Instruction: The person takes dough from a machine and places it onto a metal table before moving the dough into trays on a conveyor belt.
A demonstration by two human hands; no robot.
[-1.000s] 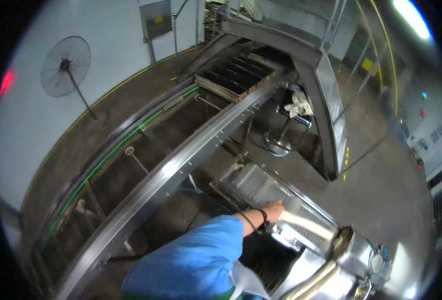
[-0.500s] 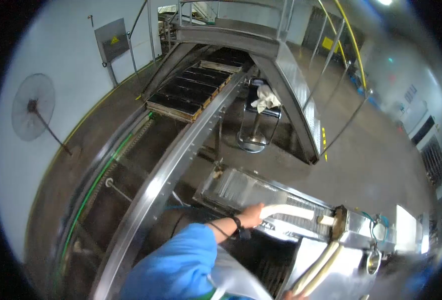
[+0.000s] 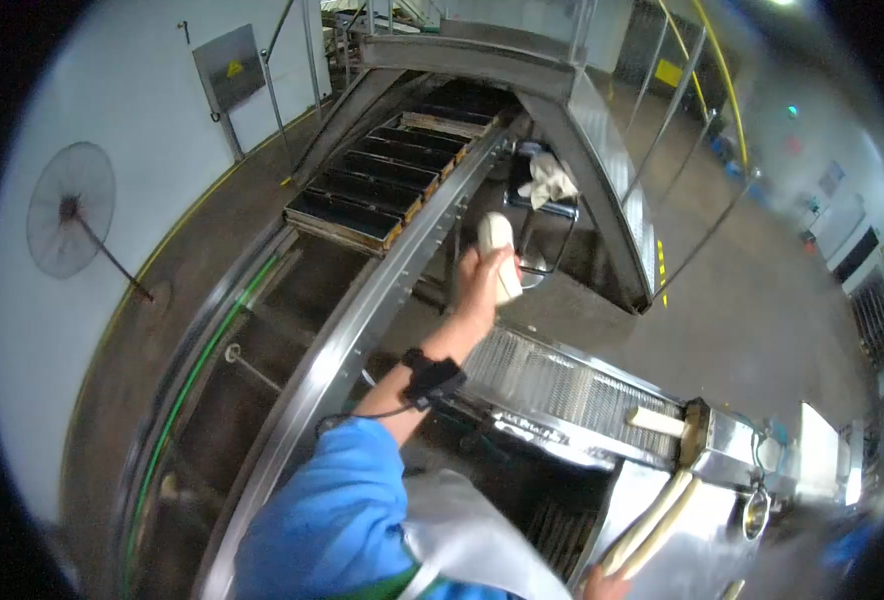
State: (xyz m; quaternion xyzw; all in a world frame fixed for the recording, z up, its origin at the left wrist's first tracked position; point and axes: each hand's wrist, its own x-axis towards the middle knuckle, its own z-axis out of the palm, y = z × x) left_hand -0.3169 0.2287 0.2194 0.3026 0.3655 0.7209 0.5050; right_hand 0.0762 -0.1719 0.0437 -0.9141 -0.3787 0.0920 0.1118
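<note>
Your left hand (image 3: 479, 287), at centre frame, is wrapped around a pale roll (image 3: 496, 235); it looks soft, light and easily dented, so cradle its middle gently. At lower right, your right hand (image 3: 607, 584) meets two long pale strips (image 3: 666, 526), its grip unclear. Dark trays (image 3: 367, 188) sit upper left.

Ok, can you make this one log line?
Left hand: gripping dough piece | Right hand: at dough strips | Mesh belt: second dough piece
</note>
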